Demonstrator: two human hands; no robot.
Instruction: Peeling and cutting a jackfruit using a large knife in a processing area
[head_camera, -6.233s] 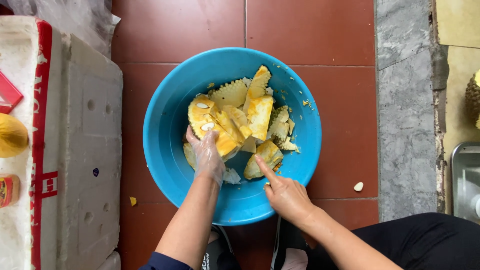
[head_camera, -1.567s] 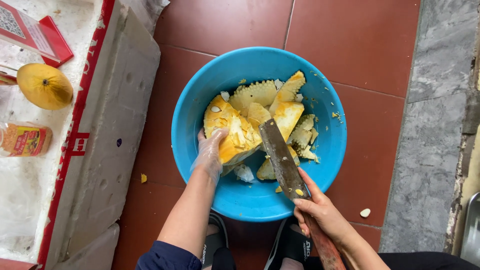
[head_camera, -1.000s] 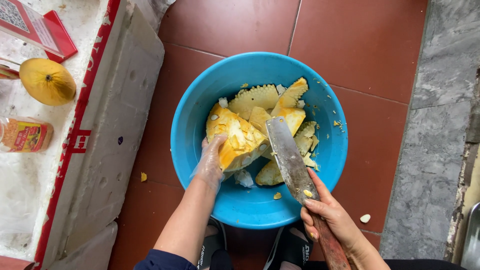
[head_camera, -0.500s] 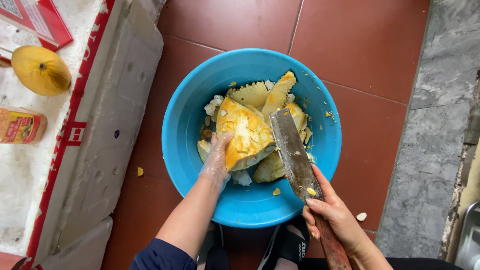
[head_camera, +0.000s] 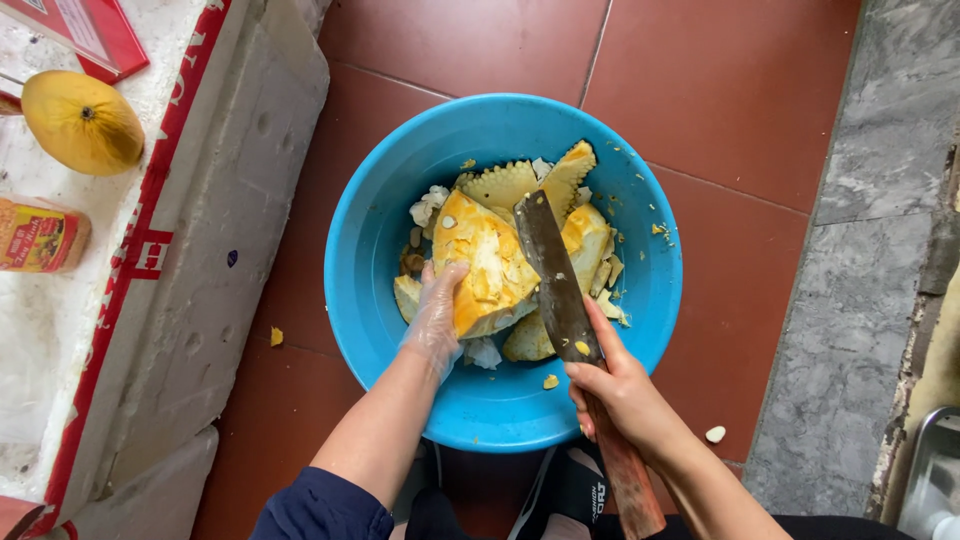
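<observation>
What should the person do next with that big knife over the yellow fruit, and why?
Probably press the knife down into the large fruit chunk. The blade lies across it inside the blue basin, the gloved left hand steadies the chunk from the side, clear of the edge, and the right hand grips the handle.

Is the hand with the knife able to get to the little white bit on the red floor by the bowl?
Probably yes. The white bit lies in the open on the floor, just right of the right hand, with nothing between them. But that hand is full: it grips the knife.
</observation>
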